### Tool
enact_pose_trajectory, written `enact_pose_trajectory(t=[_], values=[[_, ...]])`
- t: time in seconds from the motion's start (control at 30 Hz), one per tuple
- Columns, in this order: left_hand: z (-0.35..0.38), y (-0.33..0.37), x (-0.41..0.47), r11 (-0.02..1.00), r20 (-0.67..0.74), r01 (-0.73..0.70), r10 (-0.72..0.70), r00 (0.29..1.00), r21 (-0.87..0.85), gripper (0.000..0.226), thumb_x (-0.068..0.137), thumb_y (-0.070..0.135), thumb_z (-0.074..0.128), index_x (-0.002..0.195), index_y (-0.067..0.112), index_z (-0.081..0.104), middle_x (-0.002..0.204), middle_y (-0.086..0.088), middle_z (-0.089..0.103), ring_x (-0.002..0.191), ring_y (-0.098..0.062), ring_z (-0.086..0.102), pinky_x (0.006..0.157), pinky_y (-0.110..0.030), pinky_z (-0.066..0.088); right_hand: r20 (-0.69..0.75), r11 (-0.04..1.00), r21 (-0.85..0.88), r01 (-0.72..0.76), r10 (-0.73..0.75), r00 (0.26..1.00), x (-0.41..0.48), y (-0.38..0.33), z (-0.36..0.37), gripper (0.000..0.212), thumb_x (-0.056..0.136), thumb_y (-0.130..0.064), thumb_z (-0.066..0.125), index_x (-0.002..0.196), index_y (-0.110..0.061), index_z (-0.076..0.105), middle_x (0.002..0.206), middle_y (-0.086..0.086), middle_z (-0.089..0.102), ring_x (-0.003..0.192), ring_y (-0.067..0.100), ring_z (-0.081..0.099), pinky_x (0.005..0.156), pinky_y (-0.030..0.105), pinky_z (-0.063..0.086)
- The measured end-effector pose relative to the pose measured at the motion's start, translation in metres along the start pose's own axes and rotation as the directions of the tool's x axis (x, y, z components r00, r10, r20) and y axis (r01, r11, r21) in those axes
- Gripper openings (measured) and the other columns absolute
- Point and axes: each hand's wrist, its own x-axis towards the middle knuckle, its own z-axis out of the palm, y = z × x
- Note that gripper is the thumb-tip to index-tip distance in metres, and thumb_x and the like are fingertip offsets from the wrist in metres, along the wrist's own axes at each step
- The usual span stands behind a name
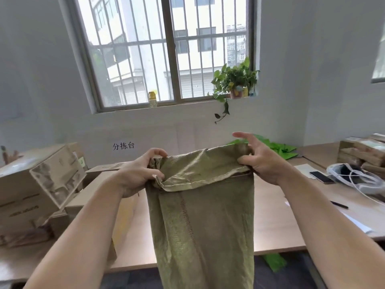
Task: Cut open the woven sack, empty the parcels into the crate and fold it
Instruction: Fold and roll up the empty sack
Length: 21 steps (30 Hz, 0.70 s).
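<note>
An olive-green woven sack (205,226) hangs flat and limp in front of me, its top edge folded over toward me. My left hand (139,174) pinches the sack's upper left corner between thumb and fingers. My right hand (260,161) holds the upper right corner with the thumb and lower fingers, while the index finger points out to the left. The sack's lower end runs out of the bottom of the view. No crate or parcels from the sack can be made out behind it.
A wooden table (277,215) stands behind the sack. Cardboard boxes (39,184) are stacked at the left. At the right lie a phone (321,177), a pen (339,205), papers, a white headset with cables (358,178) and more boxes (366,151). Green bags (279,149) sit by the wall.
</note>
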Motion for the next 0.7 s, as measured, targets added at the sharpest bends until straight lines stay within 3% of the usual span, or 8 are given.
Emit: enact_pose_trajectory(t=[0.07, 0.13, 0.2, 0.23, 0.3, 0.47, 0.6, 0.7], values=[[0.002, 0.003, 0.003, 0.989, -0.098, -0.047, 0.061, 0.993, 0.143, 0.071, 0.073, -0.011, 0.067, 0.129, 0.03, 0.054, 0.104, -0.016, 0.065, 0.094, -0.029, 0.064, 0.086, -0.035, 0.055, -0.111, 0.997, -0.038, 0.06, -0.064, 0.992, 0.003, 0.0, 0.005, 0.053, 0.088, 0.015, 0.053, 0.129, -0.019, 0.055, 0.091, 0.008, 0.063, 0.077, 0.015, 0.061, 0.072, 0.023, 0.054], [0.01, 0.005, 0.01, 0.966, -0.257, -0.123, 0.181, 0.949, 0.227, 0.058, 0.077, -0.015, 0.064, 0.12, 0.022, 0.058, 0.099, -0.011, 0.066, 0.094, -0.026, 0.063, 0.089, -0.037, 0.053, -0.182, 0.989, 0.135, 0.056, -0.031, 0.983, 0.008, 0.002, 0.01, 0.036, 0.089, 0.012, 0.054, 0.115, -0.012, 0.062, 0.092, 0.009, 0.069, 0.078, 0.018, 0.065, 0.072, 0.025, 0.056], [0.014, 0.004, 0.017, 0.97, -0.377, -0.179, 0.228, 0.898, 0.162, 0.041, 0.078, -0.015, 0.062, 0.102, 0.018, 0.062, 0.092, -0.01, 0.067, 0.09, -0.026, 0.063, 0.089, -0.042, 0.053, -0.094, 0.947, 0.317, -0.05, 0.084, 0.992, 0.009, 0.002, 0.011, 0.02, 0.091, 0.005, 0.058, 0.107, -0.005, 0.065, 0.093, 0.011, 0.072, 0.077, 0.018, 0.069, 0.069, 0.026, 0.058], [0.016, 0.004, 0.018, 0.976, -0.41, -0.197, 0.218, 0.886, 0.094, 0.037, 0.079, -0.015, 0.062, 0.098, 0.017, 0.063, 0.091, -0.01, 0.067, 0.088, -0.027, 0.064, 0.09, -0.043, 0.053, -0.022, 0.938, 0.328, -0.115, 0.129, 0.991, 0.008, 0.004, 0.011, 0.016, 0.091, 0.0, 0.059, 0.105, -0.003, 0.067, 0.094, 0.011, 0.074, 0.078, 0.018, 0.07, 0.069, 0.027, 0.058], [0.018, 0.004, 0.019, 0.974, -0.42, -0.225, 0.191, 0.887, -0.034, 0.032, 0.077, -0.014, 0.063, 0.097, 0.011, 0.065, 0.089, -0.012, 0.068, 0.083, -0.028, 0.065, 0.086, -0.042, 0.054, 0.017, 0.952, 0.259, -0.164, 0.165, 0.986, 0.008, 0.011, 0.011, 0.015, 0.091, -0.002, 0.062, 0.104, -0.002, 0.068, 0.093, 0.008, 0.077, 0.083, 0.02, 0.071, 0.075, 0.031, 0.057], [0.024, 0.004, 0.018, 0.924, -0.388, -0.202, 0.065, 0.919, -0.324, 0.016, 0.086, -0.004, 0.058, 0.092, 0.006, 0.068, 0.083, -0.014, 0.07, 0.066, -0.021, 0.068, 0.068, -0.033, 0.06, -0.144, 0.972, 0.226, -0.058, 0.092, 0.985, 0.012, 0.011, 0.014, 0.015, 0.091, 0.001, 0.061, 0.102, -0.007, 0.068, 0.091, 0.007, 0.077, 0.085, 0.022, 0.071, 0.082, 0.036, 0.058], [0.027, 0.001, 0.018, 0.939, -0.29, -0.122, 0.025, 0.957, -0.322, 0.02, 0.098, 0.013, 0.051, 0.101, 0.023, 0.068, 0.091, -0.001, 0.076, 0.077, -0.014, 0.071, 0.074, -0.033, 0.058, -0.203, 0.995, 0.093, -0.035, 0.054, 0.978, 0.012, 0.01, 0.013, 0.009, 0.094, -0.007, 0.062, 0.098, -0.014, 0.067, 0.092, 0.005, 0.075, 0.087, 0.022, 0.068, 0.084, 0.037, 0.055], [0.029, -0.002, 0.016, 0.946, -0.287, -0.161, 0.077, 0.955, -0.281, 0.022, 0.101, 0.016, 0.048, 0.106, 0.029, 0.065, 0.093, 0.008, 0.076, 0.082, -0.008, 0.071, 0.075, -0.031, 0.055, -0.184, 0.999, -0.041, -0.024, 0.016, 0.983, 0.009, 0.002, 0.007, 0.009, 0.096, -0.015, 0.06, 0.097, -0.022, 0.066, 0.093, -0.002, 0.073, 0.086, 0.016, 0.067, 0.078, 0.031, 0.054]])
